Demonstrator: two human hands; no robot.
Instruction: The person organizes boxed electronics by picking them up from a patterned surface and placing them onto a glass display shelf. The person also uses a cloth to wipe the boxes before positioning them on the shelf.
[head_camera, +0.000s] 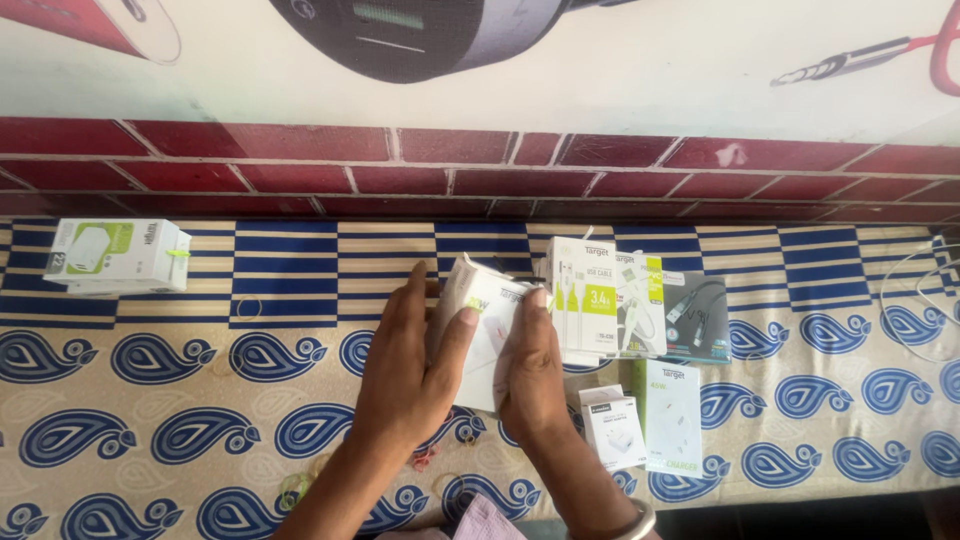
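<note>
Hands (470, 380) closed together, grip holding white box (487, 318)

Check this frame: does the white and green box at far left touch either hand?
No, the white and green box lies alone at far left, apart from both the left hand and right hand.

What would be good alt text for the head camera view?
Two bare hands, left hand and right hand, hold a stack of white boxes over a blue paisley cloth. More accessory boxes lie to the right, another white box far left.
</note>
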